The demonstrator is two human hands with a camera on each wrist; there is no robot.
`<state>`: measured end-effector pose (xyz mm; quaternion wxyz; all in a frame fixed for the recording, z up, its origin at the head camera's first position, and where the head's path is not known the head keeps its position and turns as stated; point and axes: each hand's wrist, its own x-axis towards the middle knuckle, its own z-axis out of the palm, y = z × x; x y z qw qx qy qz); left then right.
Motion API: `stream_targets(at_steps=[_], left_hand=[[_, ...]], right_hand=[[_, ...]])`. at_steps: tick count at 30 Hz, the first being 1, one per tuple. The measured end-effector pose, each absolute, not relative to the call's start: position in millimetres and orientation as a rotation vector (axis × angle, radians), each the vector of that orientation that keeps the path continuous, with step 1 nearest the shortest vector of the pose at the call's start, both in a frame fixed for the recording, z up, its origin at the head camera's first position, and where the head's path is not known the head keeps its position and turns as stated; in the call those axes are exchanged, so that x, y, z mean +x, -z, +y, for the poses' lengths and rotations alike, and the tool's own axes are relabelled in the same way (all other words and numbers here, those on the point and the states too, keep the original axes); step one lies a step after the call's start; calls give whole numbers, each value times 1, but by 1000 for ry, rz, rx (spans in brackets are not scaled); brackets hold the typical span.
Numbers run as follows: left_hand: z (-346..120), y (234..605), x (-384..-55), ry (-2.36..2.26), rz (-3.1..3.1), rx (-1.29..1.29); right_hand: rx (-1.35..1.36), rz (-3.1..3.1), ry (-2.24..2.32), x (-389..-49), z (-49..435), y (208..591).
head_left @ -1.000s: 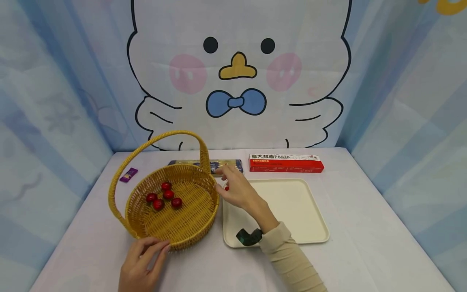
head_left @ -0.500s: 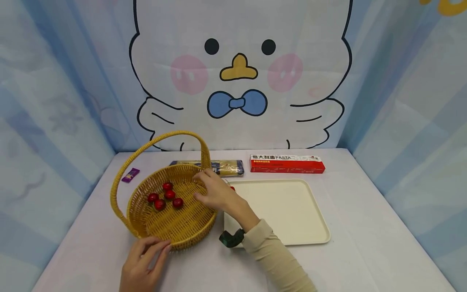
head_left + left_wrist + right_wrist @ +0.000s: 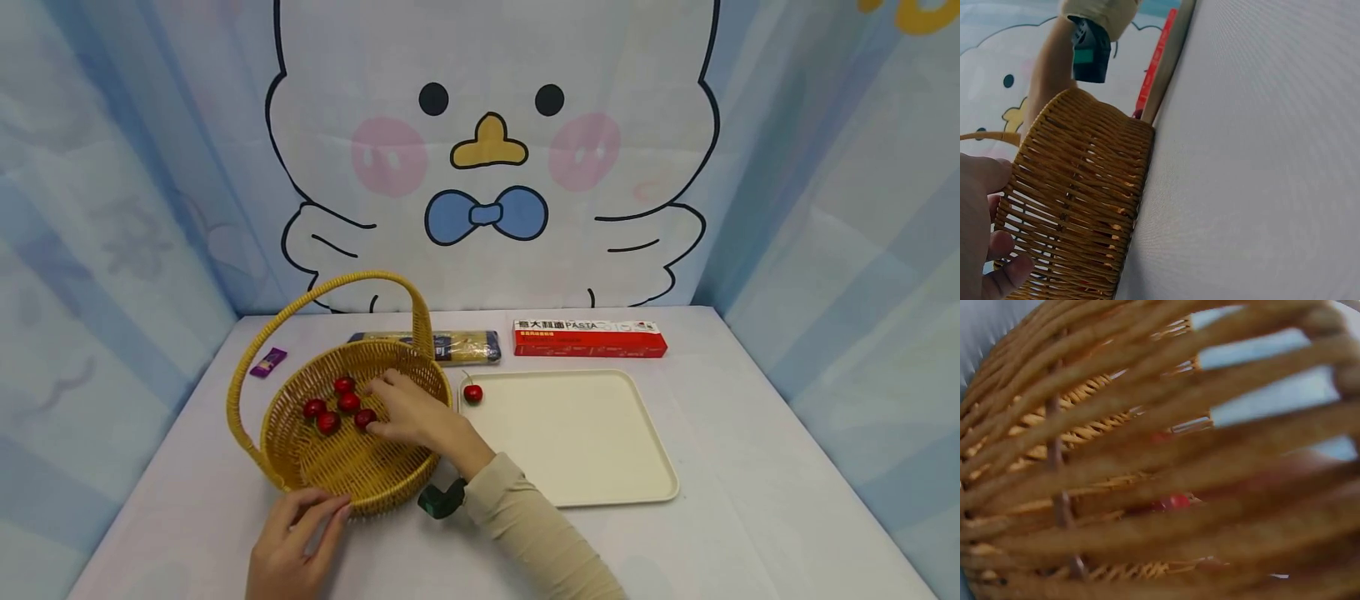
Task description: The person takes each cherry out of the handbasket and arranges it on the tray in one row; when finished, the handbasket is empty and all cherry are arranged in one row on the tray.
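Note:
A yellow wicker basket (image 3: 405, 475) with a tall arched handle stands left of centre in the head view. Several dark red cherries (image 3: 328, 422) lie on its floor. At its near rim, my left hand (image 3: 288, 542) holds the edge; the left wrist view shows those fingers (image 3: 1013, 269) against the outer weave. My right hand (image 3: 416, 412) reaches over the right rim into the basket, its thumb and fingers spread beside the rightmost cherry (image 3: 364, 418). Weave hides most of this hand in the right wrist view. One stemmed cherry (image 3: 472, 393) sits in the tray's far left corner.
Right of the basket lies a cream rectangular tray (image 3: 577, 442). Behind them are a red and white pasta box (image 3: 589, 339) and a clear-and-blue packet of spaghetti (image 3: 468, 347). A small purple wrapped packet (image 3: 268, 362) lies at the far left.
My right hand has moved left and down, from above the tray's far left corner into the basket, uncovering the cherry on the tray. My left hand stays at the basket's rim.

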<state>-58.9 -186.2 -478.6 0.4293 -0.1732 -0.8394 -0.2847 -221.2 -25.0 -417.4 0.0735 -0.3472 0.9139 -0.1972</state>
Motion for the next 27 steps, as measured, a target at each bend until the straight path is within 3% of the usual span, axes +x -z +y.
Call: stream_targets(at_steps=[27], left_hand=[[-186,478,-58,726,-2092,-426]], right_hand=[[-1205,2586,420,-224,-39,427]])
